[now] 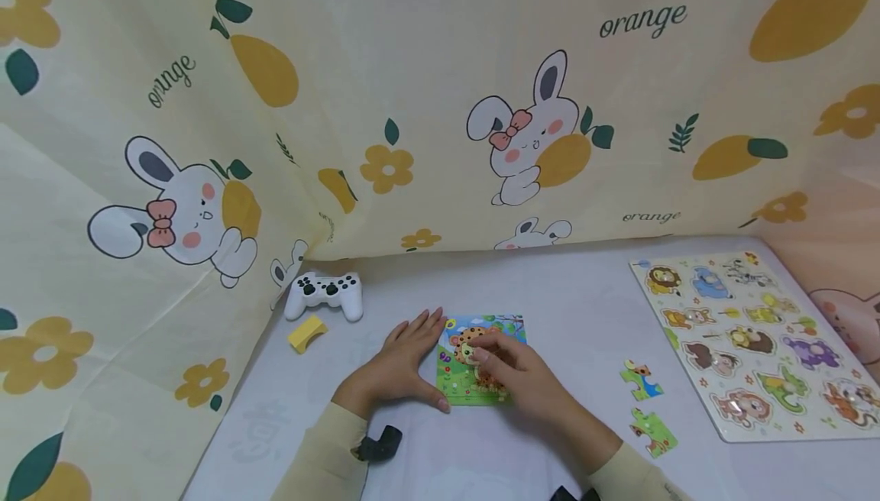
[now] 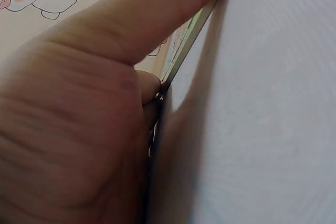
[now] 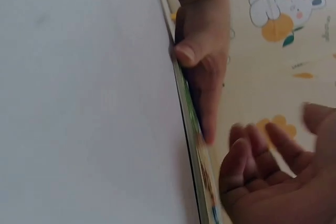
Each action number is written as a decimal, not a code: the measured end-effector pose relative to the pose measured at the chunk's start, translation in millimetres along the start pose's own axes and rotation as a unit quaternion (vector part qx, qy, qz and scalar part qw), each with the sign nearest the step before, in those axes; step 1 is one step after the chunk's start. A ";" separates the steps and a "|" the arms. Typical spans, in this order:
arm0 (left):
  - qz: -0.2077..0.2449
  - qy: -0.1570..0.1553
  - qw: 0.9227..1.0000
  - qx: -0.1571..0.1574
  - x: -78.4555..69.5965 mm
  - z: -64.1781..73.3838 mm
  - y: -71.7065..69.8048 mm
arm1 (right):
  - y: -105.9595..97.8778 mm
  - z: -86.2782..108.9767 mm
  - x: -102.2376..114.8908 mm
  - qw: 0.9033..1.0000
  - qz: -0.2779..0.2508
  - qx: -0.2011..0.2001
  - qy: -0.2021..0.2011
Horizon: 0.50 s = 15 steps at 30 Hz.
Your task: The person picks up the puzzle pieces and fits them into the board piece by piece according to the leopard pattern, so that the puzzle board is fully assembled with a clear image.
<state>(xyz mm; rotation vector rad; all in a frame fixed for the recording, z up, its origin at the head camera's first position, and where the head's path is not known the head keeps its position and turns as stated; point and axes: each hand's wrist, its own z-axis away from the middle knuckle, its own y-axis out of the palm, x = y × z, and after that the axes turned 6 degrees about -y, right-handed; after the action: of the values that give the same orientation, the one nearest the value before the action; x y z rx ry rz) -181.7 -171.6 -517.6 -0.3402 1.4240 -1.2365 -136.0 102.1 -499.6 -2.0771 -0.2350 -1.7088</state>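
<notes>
A small square jigsaw puzzle (image 1: 455, 390) with a leopard picture on a green and blue scene lies on the white table. My left hand (image 1: 404, 367) rests along its left edge, fingers straight and thumb spread at the lower left corner. In the left wrist view the thumb of that hand (image 2: 131, 24) lies against the board's edge. My right hand (image 1: 532, 379) is over the puzzle's right half, hiding part of the picture. The right wrist view shows this hand (image 3: 283, 182) just above the board, fingers loosely bent, thumb apart and nothing visible between them.
Two loose jigsaw pieces, an upper one (image 1: 641, 380) and a lower one (image 1: 653, 432), lie right of my right hand. Beyond them is a large animal puzzle board (image 1: 729, 418). A white game controller (image 1: 325, 295) and a yellow arch block (image 1: 307, 333) sit at the left. Printed cloth (image 1: 426, 50) hangs behind.
</notes>
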 end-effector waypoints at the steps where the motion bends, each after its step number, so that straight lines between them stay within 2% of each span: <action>1: 0.001 0.001 1.000 0.000 -0.1 -0.1 0.0 | -4.2 2.8 1.4 1.000 -0.016 -0.003 -0.002; 8: -0.001 -0.001 1.000 -0.003 -1.2 0.0 0.0 | -35.6 20.2 2.5 0.993 -0.108 0.000 -0.055; 15: 0.001 -0.005 1.000 -0.004 -3.0 0.3 -0.1 | -70.4 44.1 3.4 0.980 -0.166 -0.010 -0.106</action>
<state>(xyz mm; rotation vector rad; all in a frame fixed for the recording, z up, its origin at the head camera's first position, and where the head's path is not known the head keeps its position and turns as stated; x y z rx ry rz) -180.6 -169.4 -515.8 -0.3489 1.4204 -1.2264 -124.0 183.4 -486.8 -2.3391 -0.6677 -1.6681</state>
